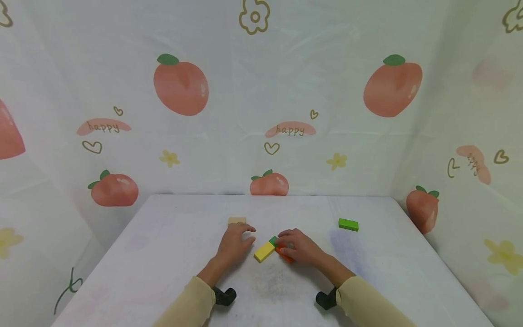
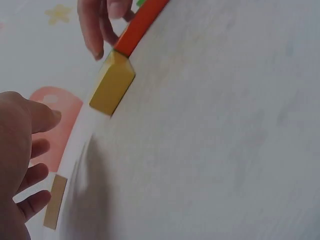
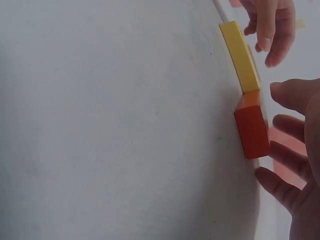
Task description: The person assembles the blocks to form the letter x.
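Note:
A yellow block point(image 1: 264, 251) and an orange block point(image 1: 285, 255) lie end to end at an angle on the white table. Part of a green block point(image 1: 273, 240) shows behind them, beside the right fingers. My right hand point(image 1: 301, 247) hovers around the orange block with its fingers loosely bent, partly covering it in the head view. In the right wrist view its thumb and fingers stand spread next to the orange block point(image 3: 252, 131). To the left of the yellow block, my left hand point(image 1: 234, 243) holds nothing, its fingers apart and relaxed. Just beyond it lies a plain wooden block point(image 1: 237, 220).
A bright green block point(image 1: 348, 225) lies farther back on the right side of the table point(image 1: 163, 254). A white curtain point(image 1: 327, 150) printed with fruit and flowers hangs behind and along both sides. Dark wrist mounts point(image 1: 225, 297) sit at both cuffs.

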